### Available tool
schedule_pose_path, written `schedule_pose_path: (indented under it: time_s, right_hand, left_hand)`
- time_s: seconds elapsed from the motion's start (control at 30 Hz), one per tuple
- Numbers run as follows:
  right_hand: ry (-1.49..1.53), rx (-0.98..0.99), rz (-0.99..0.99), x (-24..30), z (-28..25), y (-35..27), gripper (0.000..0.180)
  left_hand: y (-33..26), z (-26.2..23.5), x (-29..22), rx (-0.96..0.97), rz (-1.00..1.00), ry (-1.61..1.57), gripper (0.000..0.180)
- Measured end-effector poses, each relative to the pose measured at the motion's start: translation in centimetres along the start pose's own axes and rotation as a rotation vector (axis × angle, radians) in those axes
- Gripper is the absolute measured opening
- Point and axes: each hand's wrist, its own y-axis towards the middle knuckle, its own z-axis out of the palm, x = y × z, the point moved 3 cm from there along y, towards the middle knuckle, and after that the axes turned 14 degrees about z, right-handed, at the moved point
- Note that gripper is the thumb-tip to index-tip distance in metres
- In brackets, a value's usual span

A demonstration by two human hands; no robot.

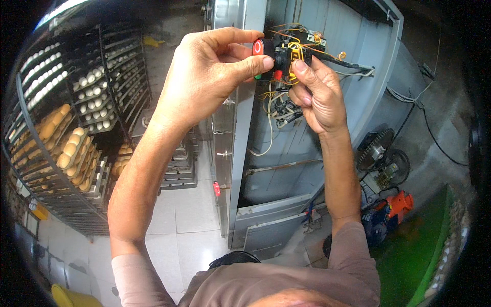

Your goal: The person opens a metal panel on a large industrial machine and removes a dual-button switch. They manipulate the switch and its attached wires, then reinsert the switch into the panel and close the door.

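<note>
A push-button switch (259, 49) with a red and a green button on a dark head is held up in front of an open metal cabinet (276, 199). My left hand (212, 71) pinches its head between thumb and fingers. Behind it, my right hand (320, 94) grips the yellow contact block (294, 57) at the back of the switch, thumb on top. A small red block (277, 75) sits beside the yellow one. Yellow, orange and white wires (269, 120) run from these parts to black electrical parts inside the cabinet. My fingers hide some of the wire ends.
To the left stands a rack (56, 179) loaded with bread rolls and pale dough pieces on trays. Stacked trays (179, 163) sit on the tiled floor. Right of the cabinet are a toothed wheel (376, 148), an orange and blue machine (391, 210) and a green surface (414, 256). Cables hang on the wall.
</note>
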Motion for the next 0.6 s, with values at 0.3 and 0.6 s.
schedule_pose_path:
  time_s: [0.3, 0.6]
  right_hand:
    - [-0.010, -0.021, 0.002, 0.28, 0.02, -0.01, 0.022]
    - [-0.036, -0.039, 0.004, 0.62, 0.44, -0.24, 0.022]
  left_hand:
    - [0.17, 0.44, 0.16, -0.025, -0.026, 0.012, 0.041]
    - [0.26, 0.43, 0.21, -0.033, -0.004, -0.010, 0.041]
